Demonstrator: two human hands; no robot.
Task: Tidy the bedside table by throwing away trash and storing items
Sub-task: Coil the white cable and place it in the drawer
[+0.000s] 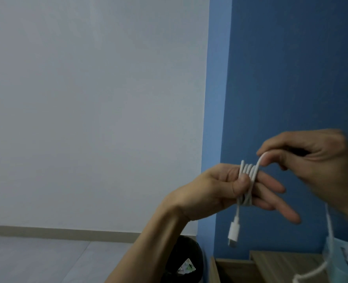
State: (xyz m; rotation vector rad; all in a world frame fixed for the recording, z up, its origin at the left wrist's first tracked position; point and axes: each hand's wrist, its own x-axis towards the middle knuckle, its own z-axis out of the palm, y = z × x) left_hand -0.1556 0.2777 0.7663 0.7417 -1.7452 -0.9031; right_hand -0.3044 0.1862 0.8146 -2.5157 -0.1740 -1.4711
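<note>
Nearest to us, the left hand (220,190) comes up from the lower edge of view on a bare forearm. Its fingers stretch out to the right, slightly spread, with the thumb bent down onto them. The white cable (248,172) is wound in several turns around those fingers, and the thumb presses on the turns, so this hand is clamped on the coil. One short end drops from the coil to a connector (234,231), which hangs free in the air below the hand. The right hand (316,160), blurred, sits just above and to the right of the coil. Its thumb and forefinger pinch the cable where it leaves the top of the turns. The loose run falls below the right wrist to the bottom edge, crossing a pale blue-green item (332,260) that we cannot identify. The wooden bedside table (281,264) shows only its top and one corner at lower right, and both hands and the coil are held well above it. Left of the table stands a black bin (191,252) with something shiny (186,268) inside. Beyond that, open grey floor (26,260) runs leftward to the white wall (87,99). The blue wall (291,68) stands behind the hands.
</note>
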